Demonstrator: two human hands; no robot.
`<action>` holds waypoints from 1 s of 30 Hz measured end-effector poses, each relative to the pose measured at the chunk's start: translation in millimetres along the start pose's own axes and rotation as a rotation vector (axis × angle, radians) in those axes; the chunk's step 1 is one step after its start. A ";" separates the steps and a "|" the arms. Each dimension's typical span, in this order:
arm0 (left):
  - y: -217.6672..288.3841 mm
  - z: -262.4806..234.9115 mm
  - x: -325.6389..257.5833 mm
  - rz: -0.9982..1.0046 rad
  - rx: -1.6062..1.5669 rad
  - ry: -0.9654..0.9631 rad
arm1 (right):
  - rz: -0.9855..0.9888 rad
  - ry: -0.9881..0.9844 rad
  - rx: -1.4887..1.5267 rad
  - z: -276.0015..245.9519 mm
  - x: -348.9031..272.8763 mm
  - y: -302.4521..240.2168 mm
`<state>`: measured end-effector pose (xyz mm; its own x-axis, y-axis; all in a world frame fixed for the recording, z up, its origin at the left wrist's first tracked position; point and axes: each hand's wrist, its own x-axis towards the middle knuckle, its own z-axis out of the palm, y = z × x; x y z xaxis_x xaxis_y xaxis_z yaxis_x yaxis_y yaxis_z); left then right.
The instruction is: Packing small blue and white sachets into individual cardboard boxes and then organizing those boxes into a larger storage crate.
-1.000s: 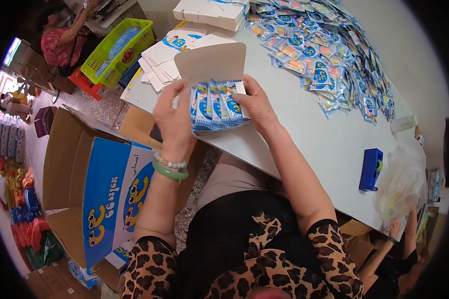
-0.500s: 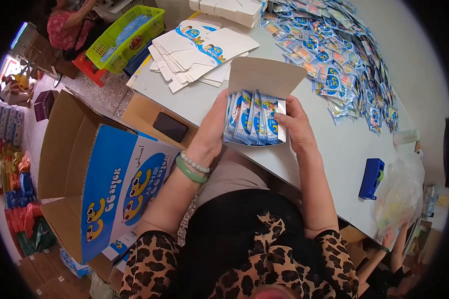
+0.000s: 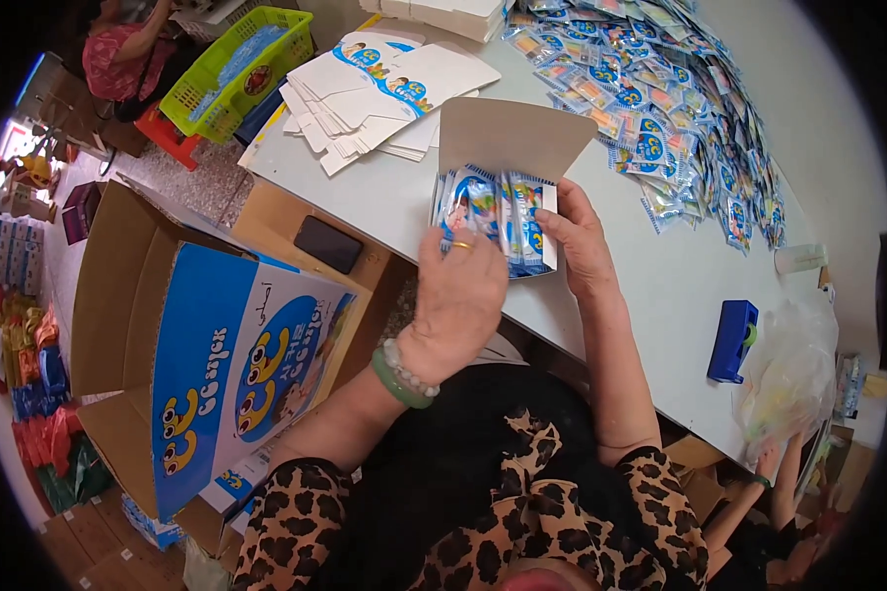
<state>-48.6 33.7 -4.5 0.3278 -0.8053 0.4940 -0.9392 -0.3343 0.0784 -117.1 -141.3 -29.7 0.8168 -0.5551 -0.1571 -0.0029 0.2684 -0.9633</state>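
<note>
1. A white table (image 3: 650, 330) stands above speckled floor (image 3: 210, 187).
2. One big carton (image 3: 128, 295) crowds its left side, near one black phone (image 3: 328, 244); one blue tape dispenser (image 3: 732, 342) sits right.
3. Heaped sachets (image 3: 650, 148), too many to count, lie beyond.
4. One sachet-filled white box (image 3: 514, 136) is at the near edge, right hand (image 3: 583, 246) clasping its side; left hand (image 3: 463, 300) curls over the contents, whether pinching I can't tell.
</note>
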 end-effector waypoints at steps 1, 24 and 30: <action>1.4 3.0 0.2 0.009 -0.070 0.005 | 0.005 0.015 0.025 -0.1 0.1 0.1; -19.5 10.0 34.4 0.027 -0.259 -0.139 | 0.072 -0.090 0.120 5.0 16.2 -6.0; -49.7 -3.2 25.4 -0.801 -1.196 0.265 | -0.015 -0.050 0.107 2.8 16.1 6.3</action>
<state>6.0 31.4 6.9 0.8879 -0.4479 0.1046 -0.0848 0.0641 0.9943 -102.3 -146.4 -37.6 0.8441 -0.5203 -0.1297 0.0683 0.3442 -0.9364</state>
